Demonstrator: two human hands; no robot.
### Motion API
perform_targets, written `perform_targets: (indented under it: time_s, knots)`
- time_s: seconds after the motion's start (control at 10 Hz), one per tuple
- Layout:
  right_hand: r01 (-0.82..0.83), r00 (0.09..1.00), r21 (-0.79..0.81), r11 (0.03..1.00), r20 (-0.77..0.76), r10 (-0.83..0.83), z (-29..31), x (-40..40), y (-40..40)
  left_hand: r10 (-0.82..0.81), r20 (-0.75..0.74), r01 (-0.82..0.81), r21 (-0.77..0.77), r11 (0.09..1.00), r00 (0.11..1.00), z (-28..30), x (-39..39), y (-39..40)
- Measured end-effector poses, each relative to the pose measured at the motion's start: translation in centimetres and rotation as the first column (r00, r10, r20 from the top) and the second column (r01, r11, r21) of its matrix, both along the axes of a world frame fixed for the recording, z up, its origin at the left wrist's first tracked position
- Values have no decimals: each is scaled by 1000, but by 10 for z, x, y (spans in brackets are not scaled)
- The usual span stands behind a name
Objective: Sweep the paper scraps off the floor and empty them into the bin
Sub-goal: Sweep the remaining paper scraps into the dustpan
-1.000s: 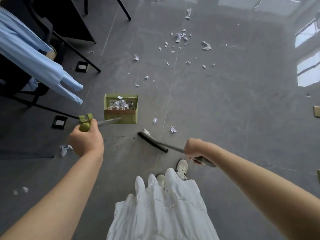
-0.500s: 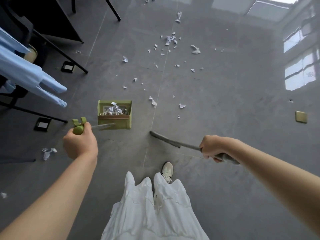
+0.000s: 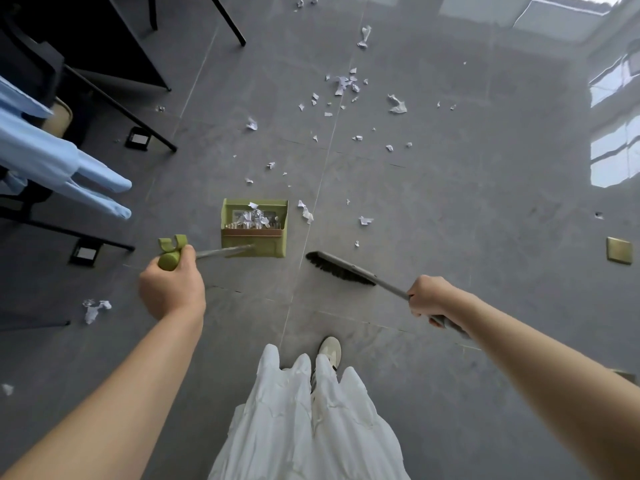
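Note:
A green dustpan (image 3: pixel 254 241) stands on the grey floor ahead of me with a heap of white scraps inside. My left hand (image 3: pixel 171 288) grips the green top of its long handle. My right hand (image 3: pixel 429 299) grips the grey handle of a broom whose dark bristle head (image 3: pixel 337 269) is just right of the dustpan. Paper scraps (image 3: pixel 341 85) lie scattered over the floor beyond, with a few pieces (image 3: pixel 306 212) close to the dustpan's right side. No bin is in view.
Black table and chair legs (image 3: pixel 117 105) and a light blue garment (image 3: pixel 62 164) stand at the left. A crumpled scrap (image 3: pixel 92 309) lies left of my arm. A brass floor plate (image 3: pixel 619 250) sits at the right. My white skirt and shoe (image 3: pixel 329 349) are below.
The broom head has swung from just in front of my feet out to the right of the dustpan. A few scraps now lie farther forward, beside the dustpan.

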State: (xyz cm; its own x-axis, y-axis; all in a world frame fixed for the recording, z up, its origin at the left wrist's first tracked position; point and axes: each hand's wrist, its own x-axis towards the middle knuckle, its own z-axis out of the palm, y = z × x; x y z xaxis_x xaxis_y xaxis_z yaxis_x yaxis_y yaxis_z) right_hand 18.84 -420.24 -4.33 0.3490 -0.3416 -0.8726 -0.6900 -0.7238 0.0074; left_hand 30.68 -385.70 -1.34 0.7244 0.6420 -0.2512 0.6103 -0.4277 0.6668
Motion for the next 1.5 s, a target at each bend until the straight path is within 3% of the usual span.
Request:
perform_targets:
  time_s: [0.3, 0.5, 0.7, 0.9, 1.0, 1.2, 1.4, 1.5]
  knots:
    - [-34, 990, -61, 998, 134, 41, -3, 40, -18, -12, 19, 12, 9, 1000, 1000, -5, 21, -26]
    - [257, 950, 8, 966, 184, -254, -1, 80, -41, -16, 20, 15, 22, 1000, 1000, -2, 49, -39]
    - [498, 853, 31, 867, 161, -496, -10, 109, -36, -35, 3, 35, 26, 999, 999, -6, 96, -42]
    - [616, 759, 216, 758, 96, -644, -19, 163, -16, -62, -3, 62, 17, 998, 998, -7, 167, -41]
    - [695, 684, 265, 668, 41, -728, -27, 199, -3, -80, -1, 80, -5, 997, 997, -8, 202, -36]
    - [839, 385, 409, 359, 20, -923, -24, 257, 21, -117, 12, 117, 15, 993, 993, -9, 258, -33]
    - [862, 67, 505, 49, -16, -998, -5, 288, 18, -66, 55, 68, -40, 997, 996, 2, 296, -39]
    - [865, 102, 496, 75, -28, -994, 6, 297, 25, -43, 55, 46, -53, 998, 998, 9, 311, -40]
